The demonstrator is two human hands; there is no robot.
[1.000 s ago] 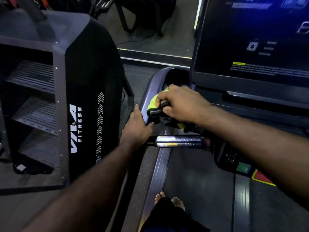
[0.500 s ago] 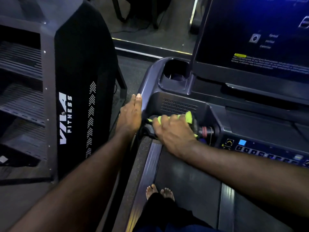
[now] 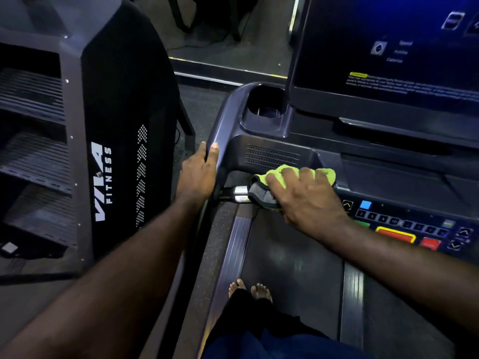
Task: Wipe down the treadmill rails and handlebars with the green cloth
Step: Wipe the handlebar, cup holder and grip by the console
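My right hand (image 3: 303,196) grips the green cloth (image 3: 278,174), wrapped around the treadmill's short front handlebar (image 3: 239,194). Only the bar's chrome left end shows beside the cloth. My left hand (image 3: 199,174) lies flat against the outer side of the dark left rail (image 3: 225,117), fingers straight and pointing up, holding nothing. The rail curves up past the cup holder (image 3: 265,108) towards the console.
A black "VIA FITNESS" machine (image 3: 116,151) stands close on the left, with a narrow floor gap beside the rail. The lit screen (image 3: 388,47) and button panel (image 3: 404,226) sit to the right. My bare feet (image 3: 250,290) stand on the treadmill belt (image 3: 293,268).
My right hand came down from the rail near the cup holder onto the handlebar, then slid right along it with the cloth. My left hand shifted up to lie flat on the rail's side.
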